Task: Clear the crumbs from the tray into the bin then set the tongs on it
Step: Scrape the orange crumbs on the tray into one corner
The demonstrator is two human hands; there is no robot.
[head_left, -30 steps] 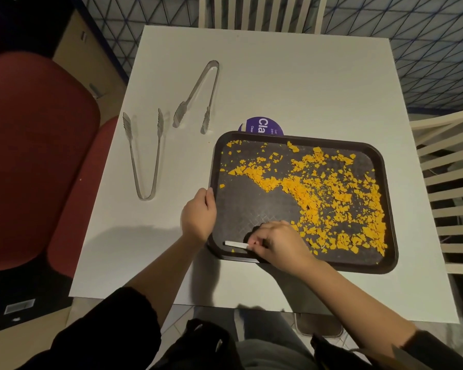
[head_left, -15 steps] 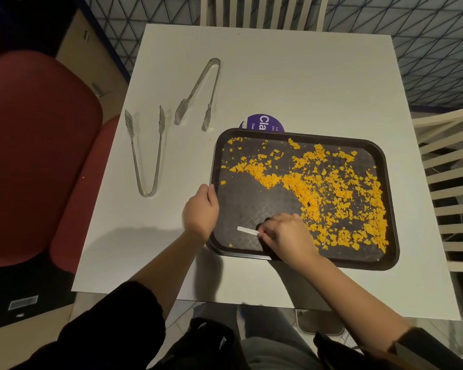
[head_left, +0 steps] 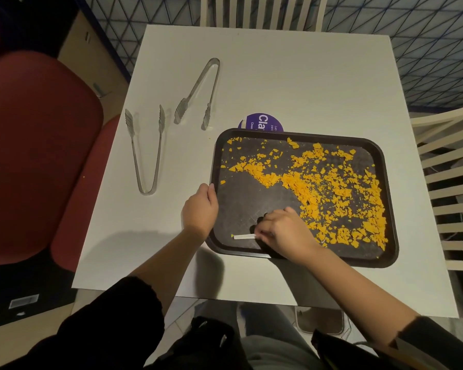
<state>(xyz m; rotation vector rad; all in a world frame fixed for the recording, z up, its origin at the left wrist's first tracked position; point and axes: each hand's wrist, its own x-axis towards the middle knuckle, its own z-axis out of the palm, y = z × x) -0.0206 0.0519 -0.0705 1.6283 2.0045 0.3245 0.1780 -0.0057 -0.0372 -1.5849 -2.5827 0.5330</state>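
A dark brown tray [head_left: 388, 209] lies on the white table [head_left: 292, 81], strewn with several orange crumbs [head_left: 332, 188], thickest toward its right side. My left hand [head_left: 199, 209] grips the tray's left rim. My right hand [head_left: 284, 233] rests inside the tray near its front left corner and holds a small flat white scraper [head_left: 243, 236] whose edge lies on the tray floor. Two metal tongs lie on the table left of the tray: one pair of tongs [head_left: 145, 153] nearer the left edge, the other tongs [head_left: 201, 89] farther back. No bin is in view.
A purple round sticker [head_left: 262, 122] peeks out behind the tray's back rim. A red chair [head_left: 38, 145] stands to the left of the table. White slatted chairs stand behind [head_left: 262, 12] and to the right [head_left: 455, 182].
My right hand with the scraper shifted slightly forward on the tray's near-left area, then back again. The left hand stays on the rim. The crumbs look about the same.
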